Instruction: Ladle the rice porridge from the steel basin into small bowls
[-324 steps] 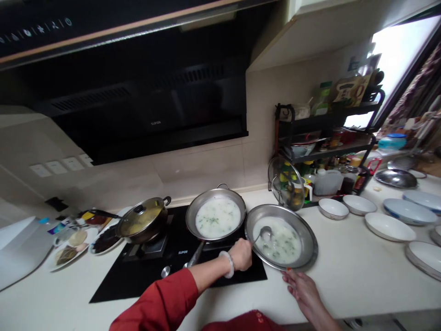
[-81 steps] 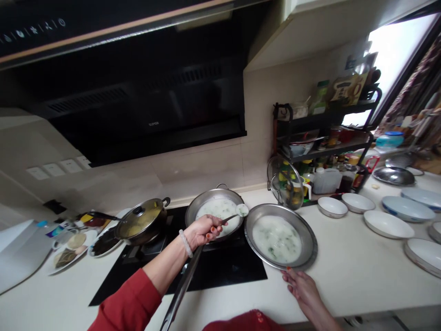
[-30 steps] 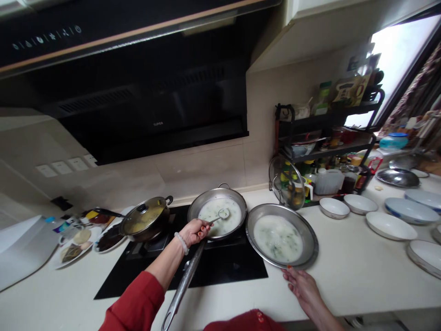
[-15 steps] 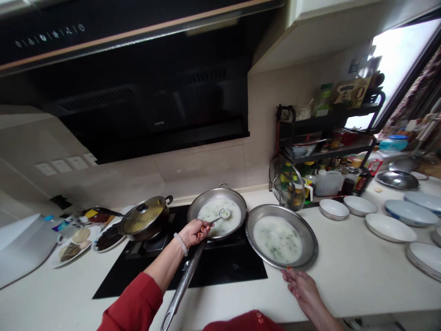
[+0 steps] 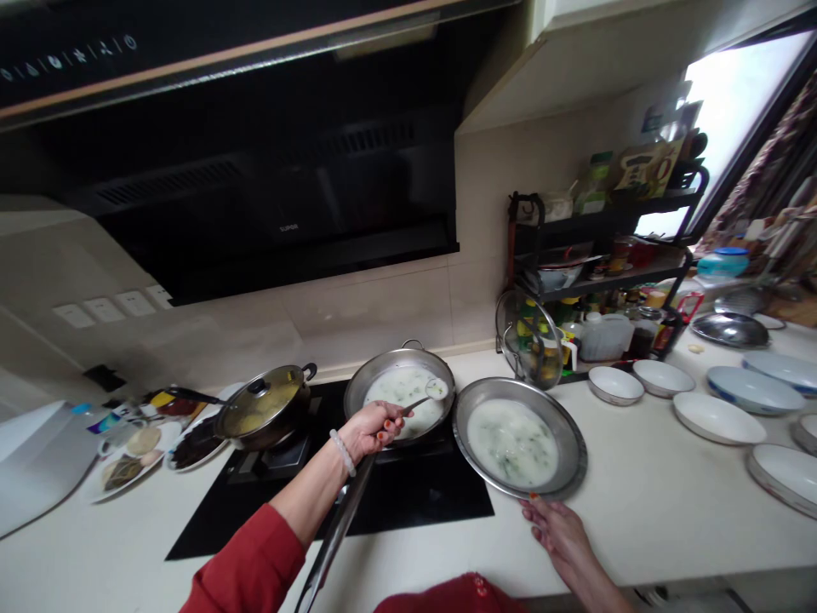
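My left hand is closed around the handle of a metal ladle. The ladle's bowl hangs over the right side of a wok on the stove, which holds white, milky soup with green bits. Its long metal handle runs toward me under my left wrist. Just right of the wok, a wide metal basin contains similar white soup with greens. My right hand grips the basin's near rim, thumb on top and the other fingers partly hidden below.
A lidded pot stands on the left burner of the black cooktop. Plates of food lie farther left. A glass lid leans on the spice rack. Several bowls sit right. The range hood hangs above.
The ladle has moved right, from above the middle of the wok to near its right rim. My right hand stays on the basin's rim. The view has shifted slightly.
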Demonstrator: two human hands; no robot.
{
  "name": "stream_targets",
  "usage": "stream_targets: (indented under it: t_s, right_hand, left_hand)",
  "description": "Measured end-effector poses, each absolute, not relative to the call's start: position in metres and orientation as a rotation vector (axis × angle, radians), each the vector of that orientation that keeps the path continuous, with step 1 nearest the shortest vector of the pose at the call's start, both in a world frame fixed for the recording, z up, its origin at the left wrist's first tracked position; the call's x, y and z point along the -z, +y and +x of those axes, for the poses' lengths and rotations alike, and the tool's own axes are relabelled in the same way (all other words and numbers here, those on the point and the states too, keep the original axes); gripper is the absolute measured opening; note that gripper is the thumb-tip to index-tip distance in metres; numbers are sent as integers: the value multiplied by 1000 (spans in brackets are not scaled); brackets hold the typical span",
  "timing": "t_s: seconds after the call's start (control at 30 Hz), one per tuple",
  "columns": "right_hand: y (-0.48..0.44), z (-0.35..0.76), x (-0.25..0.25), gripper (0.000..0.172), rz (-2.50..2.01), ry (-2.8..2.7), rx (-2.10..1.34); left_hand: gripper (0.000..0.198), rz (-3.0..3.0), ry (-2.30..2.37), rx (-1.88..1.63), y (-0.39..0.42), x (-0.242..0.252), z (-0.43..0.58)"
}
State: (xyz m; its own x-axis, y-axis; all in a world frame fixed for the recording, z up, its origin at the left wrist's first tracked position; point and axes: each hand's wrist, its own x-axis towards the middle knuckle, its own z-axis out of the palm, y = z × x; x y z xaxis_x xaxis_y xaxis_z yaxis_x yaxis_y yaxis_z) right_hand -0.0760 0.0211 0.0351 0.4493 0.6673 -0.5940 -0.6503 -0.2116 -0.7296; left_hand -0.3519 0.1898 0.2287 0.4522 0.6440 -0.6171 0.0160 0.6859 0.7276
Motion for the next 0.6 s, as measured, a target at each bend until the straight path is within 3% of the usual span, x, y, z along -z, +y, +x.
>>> stream_targets:
  t_s: [0.27,0.6]
  right_hand:
    - [22,-75,-32,36,-1319,-21,-1206]
    - [21,-76,-33,40,-1324,-28,-1205]
  left_hand:
    - [11,1033,1057,-280,167,-233,-304]
    - [19,1792,1220,-239,143,-180,-260]
